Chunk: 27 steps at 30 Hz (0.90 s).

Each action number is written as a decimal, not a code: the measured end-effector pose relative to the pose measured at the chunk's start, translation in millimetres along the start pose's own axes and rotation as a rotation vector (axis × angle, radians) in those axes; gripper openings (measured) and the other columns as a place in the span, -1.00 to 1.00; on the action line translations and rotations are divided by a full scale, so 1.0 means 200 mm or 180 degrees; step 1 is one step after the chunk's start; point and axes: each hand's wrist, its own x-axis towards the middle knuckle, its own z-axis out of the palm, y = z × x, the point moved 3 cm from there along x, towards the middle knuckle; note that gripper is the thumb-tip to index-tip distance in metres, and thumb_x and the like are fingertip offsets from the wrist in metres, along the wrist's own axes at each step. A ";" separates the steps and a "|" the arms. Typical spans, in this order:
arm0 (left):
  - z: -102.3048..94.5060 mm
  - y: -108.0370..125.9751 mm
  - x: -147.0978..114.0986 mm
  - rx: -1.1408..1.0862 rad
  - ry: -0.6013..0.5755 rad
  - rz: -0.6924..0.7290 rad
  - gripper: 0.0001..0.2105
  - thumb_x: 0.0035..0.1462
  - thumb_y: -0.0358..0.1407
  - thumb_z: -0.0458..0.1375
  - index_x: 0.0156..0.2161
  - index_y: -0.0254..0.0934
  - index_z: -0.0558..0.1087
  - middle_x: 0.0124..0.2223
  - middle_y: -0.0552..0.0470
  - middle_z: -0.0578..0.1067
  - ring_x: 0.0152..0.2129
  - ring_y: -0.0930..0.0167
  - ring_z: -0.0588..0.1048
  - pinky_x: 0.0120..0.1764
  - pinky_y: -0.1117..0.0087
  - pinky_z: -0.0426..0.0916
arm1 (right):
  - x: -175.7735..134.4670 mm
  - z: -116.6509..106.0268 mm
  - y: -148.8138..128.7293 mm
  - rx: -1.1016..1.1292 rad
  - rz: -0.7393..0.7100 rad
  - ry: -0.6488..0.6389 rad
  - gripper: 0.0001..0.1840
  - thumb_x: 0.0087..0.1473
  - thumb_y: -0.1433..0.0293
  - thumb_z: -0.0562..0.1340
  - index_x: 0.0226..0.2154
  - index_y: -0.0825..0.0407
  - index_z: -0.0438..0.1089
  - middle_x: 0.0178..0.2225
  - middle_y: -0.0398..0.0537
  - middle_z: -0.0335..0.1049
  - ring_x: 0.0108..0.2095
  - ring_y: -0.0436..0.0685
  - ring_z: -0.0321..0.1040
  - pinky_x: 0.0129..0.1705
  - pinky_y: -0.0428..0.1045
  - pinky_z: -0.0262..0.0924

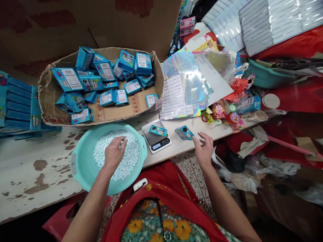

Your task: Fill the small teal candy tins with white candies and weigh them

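My left hand [114,153] is over the turquoise basin [84,148], just above or touching the small white pellets [130,156] in it. Its thumb and forefinger show apart; the other fingertips are partly hidden. My right hand [204,149] is open, fingers spread, with its thumb side close to a small blue carton [184,133] lying on the table. Whether it touches the carton is hard to tell. Between my hands a digital scale [156,145] carries another blue carton [158,130] with a round dark spot on its face.
Behind the basin stands a cut-down cardboard box [113,114] holding several blue cartons. More blue cartons [19,104] are stacked at the left. Holographic sheets [190,84], candy packets [219,109] and a teal tub [267,75] crowd the right side.
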 end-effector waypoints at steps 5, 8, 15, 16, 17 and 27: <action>0.11 -0.05 -0.09 0.0833 -0.1328 -0.0048 -0.69 0.20 -0.14 -0.03 -0.05 -0.22 0.39 -0.07 -0.10 0.42 -0.16 0.22 0.43 -0.29 0.34 0.28 | 0.01 -0.01 0.05 0.0050 0.0117 0.0029 -0.60 0.02 0.15 0.26 -0.13 0.03 0.42 -0.06 0.09 0.32 -0.08 0.18 0.31 -0.12 0.15 0.33; 0.17 -0.07 -0.19 0.0902 -0.1722 0.0070 -0.72 0.18 -0.18 0.00 -0.05 -0.23 0.38 -0.07 -0.11 0.38 -0.15 0.23 0.41 -0.27 0.35 0.27 | 0.01 -0.01 0.07 0.0078 0.0138 0.0045 -0.60 0.02 0.14 0.26 -0.14 0.03 0.42 -0.07 0.09 0.32 -0.08 0.19 0.31 -0.12 0.15 0.33; 0.21 -0.08 -0.28 0.0885 -0.1978 0.0111 -0.79 0.22 -0.33 -0.08 -0.13 -0.24 0.37 -0.13 -0.09 0.42 -0.23 0.31 0.45 -0.22 0.36 0.25 | -0.01 0.04 0.02 0.0087 0.0066 -0.0065 -0.62 0.03 0.16 0.25 -0.14 0.03 0.43 -0.07 0.08 0.33 -0.07 0.18 0.31 -0.12 0.15 0.33; 0.20 -0.08 -0.28 0.0891 -0.1990 0.0124 -0.79 0.22 -0.33 -0.07 -0.12 -0.24 0.37 -0.12 -0.08 0.41 -0.22 0.31 0.45 -0.21 0.36 0.25 | -0.01 0.05 0.00 0.0092 0.0035 -0.0088 -0.62 0.03 0.16 0.26 -0.14 0.03 0.43 -0.07 0.08 0.33 -0.07 0.18 0.31 -0.11 0.14 0.33; 0.20 -0.08 -0.29 0.0896 -0.2009 0.0143 -0.79 0.21 -0.34 -0.06 -0.10 -0.23 0.36 -0.10 -0.08 0.40 -0.20 0.31 0.44 -0.21 0.37 0.25 | -0.01 0.06 -0.01 0.0097 0.0011 -0.0110 -0.63 0.03 0.16 0.26 -0.14 0.03 0.43 -0.07 0.08 0.33 -0.07 0.17 0.31 -0.11 0.14 0.32; 0.18 -0.11 -0.34 0.1094 -0.1875 0.0111 -0.80 0.22 -0.32 -0.08 -0.12 -0.23 0.34 -0.18 -0.09 0.46 -0.27 0.28 0.46 -0.32 0.37 0.23 | -0.03 0.10 -0.02 -0.0009 -0.0018 -0.0144 -0.62 0.02 0.12 0.24 -0.18 0.02 0.44 -0.10 0.08 0.35 -0.06 0.19 0.30 -0.09 0.17 0.29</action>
